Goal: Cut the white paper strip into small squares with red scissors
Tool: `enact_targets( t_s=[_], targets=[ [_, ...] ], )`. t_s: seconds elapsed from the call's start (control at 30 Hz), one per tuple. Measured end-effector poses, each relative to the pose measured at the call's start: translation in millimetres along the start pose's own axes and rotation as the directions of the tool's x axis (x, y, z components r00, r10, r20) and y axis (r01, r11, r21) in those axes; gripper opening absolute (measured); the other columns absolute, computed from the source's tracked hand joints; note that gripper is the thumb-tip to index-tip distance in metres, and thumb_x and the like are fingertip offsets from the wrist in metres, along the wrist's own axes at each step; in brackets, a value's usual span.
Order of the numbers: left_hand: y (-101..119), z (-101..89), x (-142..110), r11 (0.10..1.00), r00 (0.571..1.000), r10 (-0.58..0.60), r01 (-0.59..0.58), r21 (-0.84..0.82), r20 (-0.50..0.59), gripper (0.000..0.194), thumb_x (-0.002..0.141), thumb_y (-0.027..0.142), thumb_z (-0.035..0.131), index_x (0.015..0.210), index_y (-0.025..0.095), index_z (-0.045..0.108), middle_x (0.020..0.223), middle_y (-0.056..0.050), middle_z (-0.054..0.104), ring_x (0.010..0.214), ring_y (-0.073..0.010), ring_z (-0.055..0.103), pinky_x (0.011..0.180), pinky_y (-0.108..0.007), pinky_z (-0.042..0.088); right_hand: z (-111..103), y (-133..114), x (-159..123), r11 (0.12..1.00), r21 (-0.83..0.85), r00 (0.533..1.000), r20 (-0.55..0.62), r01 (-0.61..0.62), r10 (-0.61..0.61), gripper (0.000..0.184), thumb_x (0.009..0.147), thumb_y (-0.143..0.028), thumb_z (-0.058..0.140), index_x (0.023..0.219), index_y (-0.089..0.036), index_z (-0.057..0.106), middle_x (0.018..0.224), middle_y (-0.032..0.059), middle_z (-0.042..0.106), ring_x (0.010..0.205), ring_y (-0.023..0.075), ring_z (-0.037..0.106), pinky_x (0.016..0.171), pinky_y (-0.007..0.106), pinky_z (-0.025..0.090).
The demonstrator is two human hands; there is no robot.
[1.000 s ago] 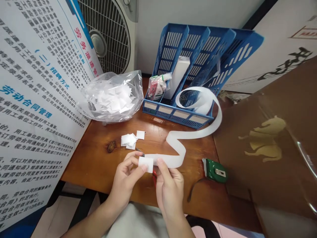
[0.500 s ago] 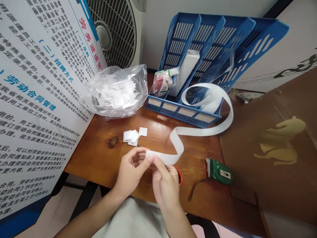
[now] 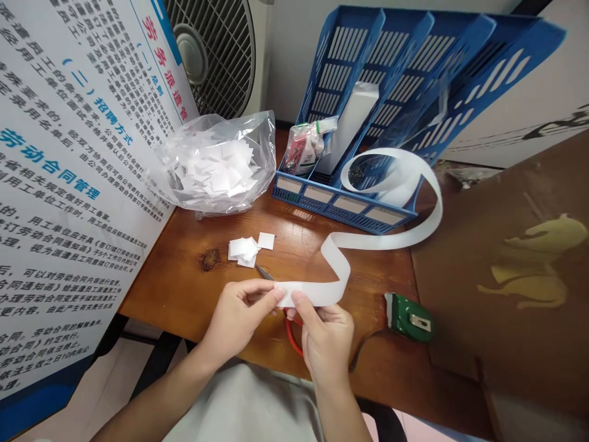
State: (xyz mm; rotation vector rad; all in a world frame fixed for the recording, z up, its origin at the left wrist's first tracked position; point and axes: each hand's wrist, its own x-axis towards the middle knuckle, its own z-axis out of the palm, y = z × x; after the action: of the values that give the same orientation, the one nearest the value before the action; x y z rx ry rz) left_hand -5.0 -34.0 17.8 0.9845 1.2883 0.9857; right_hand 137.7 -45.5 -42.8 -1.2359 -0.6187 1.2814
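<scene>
A long white paper strip [image 3: 368, 240] curls from the blue file rack [image 3: 350, 209] across the wooden table [image 3: 184, 288] to my hands. My left hand [image 3: 239, 313] pinches the strip's free end between thumb and forefinger. My right hand [image 3: 324, 341] pinches the strip just beside it, with red-handled scissors [image 3: 289, 322] under its fingers; their metal tip pokes out beyond my left hand. A small heap of cut white squares [image 3: 246, 248] lies a little farther back on the table.
A clear plastic bag [image 3: 216, 166] full of white squares sits at the back left, before a fan [image 3: 216, 49]. A printed board [image 3: 69, 159] leans along the left edge. A green tape measure [image 3: 407, 314] lies right of my hands. Brown cardboard [image 3: 515, 264] covers the right.
The cut square held up a second ago is gone from my left hand. Both hands now pinch the strip's end lower and flatter, and the scissors' red handle shows beneath my right hand.
</scene>
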Motion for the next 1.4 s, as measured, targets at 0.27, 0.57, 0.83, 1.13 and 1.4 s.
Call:
enact_targets(
  t_s=[0.27, 0.57, 0.83, 1.13, 1.4],
  targets=[
    [-4.7, -7.5, 6.2, 0.990, 0.998, -0.069, 0.070, -0.119, 0.016, 0.025, 0.078, 0.043, 0.084, 0.086, 0.020, 0.085, 0.078, -0.005, 0.079, 0.064, -0.0164, 0.066, 0.066, -0.028, 0.056, 1.5, -4.7, 0.8, 0.995, -0.099, 0.996, 0.091, 0.005, 0.004, 0.027, 0.076, -0.038, 0.089, 0.070, -0.016, 0.077, 0.060, 0.0036, 0.071, 0.055, 0.0157, 0.063, 0.056, 0.027, 0.052],
    [-7.7, -4.6, 2.0, 0.995, 0.996, -0.042, 0.034, -0.090, -0.078, 0.021, 0.077, 0.038, 0.086, 0.088, 0.020, 0.084, 0.089, -0.007, 0.083, 0.085, -0.0230, 0.075, 0.080, -0.030, 0.060, 3.8, -31.2, -17.6, 0.859, -0.446, 0.967, 0.163, 0.251, -0.198, 0.021, 0.087, -0.034, 0.080, 0.072, -0.020, 0.076, 0.068, 0.0013, 0.066, 0.061, 0.0144, 0.059, 0.057, 0.026, 0.047],
    [-4.5, -10.2, 4.1, 1.000, 1.000, -0.023, 0.023, 0.001, 0.005, 0.019, 0.085, 0.039, 0.078, 0.091, 0.022, 0.084, 0.089, -0.005, 0.082, 0.083, -0.0217, 0.075, 0.077, -0.029, 0.058, -0.6, -48.7, -7.0, 0.752, -0.526, 0.910, 0.328, 0.399, -0.253, 0.014, 0.090, -0.028, 0.076, 0.077, -0.022, 0.078, 0.076, 0.0013, 0.070, 0.067, 0.0153, 0.065, 0.061, 0.027, 0.050],
    [1.1, -13.0, 5.1, 0.999, 0.999, -0.048, 0.048, 0.004, 0.019, 0.017, 0.087, 0.034, 0.077, 0.089, 0.019, 0.084, 0.082, -0.003, 0.080, 0.074, -0.0133, 0.067, 0.072, -0.021, 0.053, 0.0, -44.2, -4.0, 0.837, -0.496, 0.956, 0.276, 0.232, -0.101, 0.020, 0.088, -0.035, 0.077, 0.075, -0.020, 0.079, 0.072, 0.0023, 0.069, 0.063, 0.0156, 0.063, 0.057, 0.027, 0.048],
    [1.4, -14.1, 6.8, 0.999, 0.998, -0.050, 0.050, -0.014, 0.027, 0.016, 0.088, 0.032, 0.075, 0.086, 0.018, 0.084, 0.074, -0.002, 0.075, 0.067, -0.0113, 0.062, 0.068, -0.020, 0.052, 2.2, -40.9, -0.9, 0.859, -0.495, 0.972, 0.235, 0.132, -0.014, 0.029, 0.086, -0.043, 0.079, 0.072, -0.018, 0.076, 0.066, 0.0017, 0.064, 0.055, 0.0118, 0.054, 0.052, 0.024, 0.042]
  ],
)
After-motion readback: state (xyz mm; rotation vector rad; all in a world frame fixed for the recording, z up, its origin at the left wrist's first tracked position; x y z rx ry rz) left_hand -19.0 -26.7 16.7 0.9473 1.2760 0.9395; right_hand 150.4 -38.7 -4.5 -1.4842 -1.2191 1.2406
